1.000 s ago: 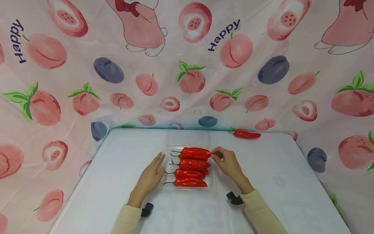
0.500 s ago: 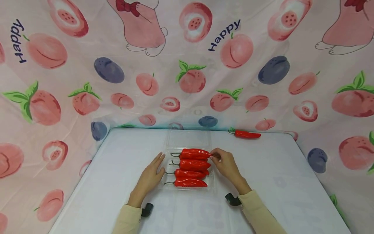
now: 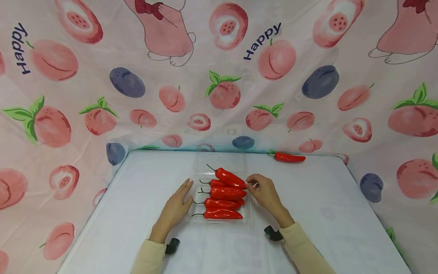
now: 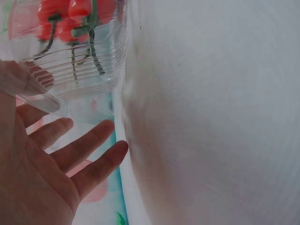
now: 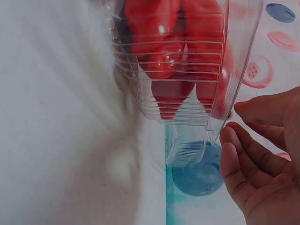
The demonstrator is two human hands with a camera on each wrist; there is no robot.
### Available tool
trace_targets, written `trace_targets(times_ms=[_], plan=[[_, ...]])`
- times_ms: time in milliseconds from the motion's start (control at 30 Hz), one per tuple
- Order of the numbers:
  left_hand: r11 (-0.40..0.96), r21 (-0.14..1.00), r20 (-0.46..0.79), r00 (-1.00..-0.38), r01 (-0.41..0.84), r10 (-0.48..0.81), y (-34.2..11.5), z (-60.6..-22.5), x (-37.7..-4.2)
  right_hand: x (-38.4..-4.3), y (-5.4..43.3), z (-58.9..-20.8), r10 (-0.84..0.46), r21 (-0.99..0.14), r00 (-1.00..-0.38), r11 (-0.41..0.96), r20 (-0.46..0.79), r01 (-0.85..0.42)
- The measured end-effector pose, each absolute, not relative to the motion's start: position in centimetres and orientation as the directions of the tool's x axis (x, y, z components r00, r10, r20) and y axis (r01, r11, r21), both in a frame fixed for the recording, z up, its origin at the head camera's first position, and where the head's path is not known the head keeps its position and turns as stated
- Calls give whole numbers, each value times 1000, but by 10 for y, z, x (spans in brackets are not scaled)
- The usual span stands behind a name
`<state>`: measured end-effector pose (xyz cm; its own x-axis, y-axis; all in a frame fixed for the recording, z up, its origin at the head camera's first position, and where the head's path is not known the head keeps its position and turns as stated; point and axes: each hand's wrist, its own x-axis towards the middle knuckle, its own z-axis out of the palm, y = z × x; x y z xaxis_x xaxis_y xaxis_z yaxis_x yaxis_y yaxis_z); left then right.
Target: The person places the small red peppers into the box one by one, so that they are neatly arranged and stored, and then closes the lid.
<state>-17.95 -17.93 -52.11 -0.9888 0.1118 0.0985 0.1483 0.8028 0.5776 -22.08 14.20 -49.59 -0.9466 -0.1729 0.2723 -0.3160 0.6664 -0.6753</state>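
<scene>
Several red chili peppers (image 3: 224, 193) lie side by side in a clear plastic box (image 3: 248, 217), stems pointing left. The rearmost pepper (image 3: 230, 178) rests slanted on top of another, its stem end toward the back. My right hand (image 3: 267, 192) is at the box's right side, thumb and fingertips bent right by that pepper's tip; in the right wrist view a small gap shows between thumb (image 5: 258, 110) and fingers. My left hand (image 3: 176, 207) lies along the box's left edge with fingers extended; in the left wrist view they spread below the ribbed wall (image 4: 70, 86).
The box's clear lid (image 3: 219, 161) lies folded back behind it. Another red chili pepper (image 3: 289, 157) with a green stem lies at the table's back edge, to the right. A fruit-print cloth (image 3: 191, 95) hangs behind the white table (image 3: 315, 228).
The rearmost pepper has swung from lying level to slanting, its stem end moving backward and its tip forward. My right hand has shifted slightly left; my left hand has stayed in place.
</scene>
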Motion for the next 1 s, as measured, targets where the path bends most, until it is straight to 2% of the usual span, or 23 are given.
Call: trace_targets(times_ms=[700, 1000], plan=[[790, 593, 99, -988, 156, 121, -180, -521, -180, -219, 144, -491, -186, -682, -953, 666, 239, -301], [788, 594, 108, -987, 163, 122, -181, -524, -181, -219, 151, -481, -186, -701, -946, 636, 267, -323]])
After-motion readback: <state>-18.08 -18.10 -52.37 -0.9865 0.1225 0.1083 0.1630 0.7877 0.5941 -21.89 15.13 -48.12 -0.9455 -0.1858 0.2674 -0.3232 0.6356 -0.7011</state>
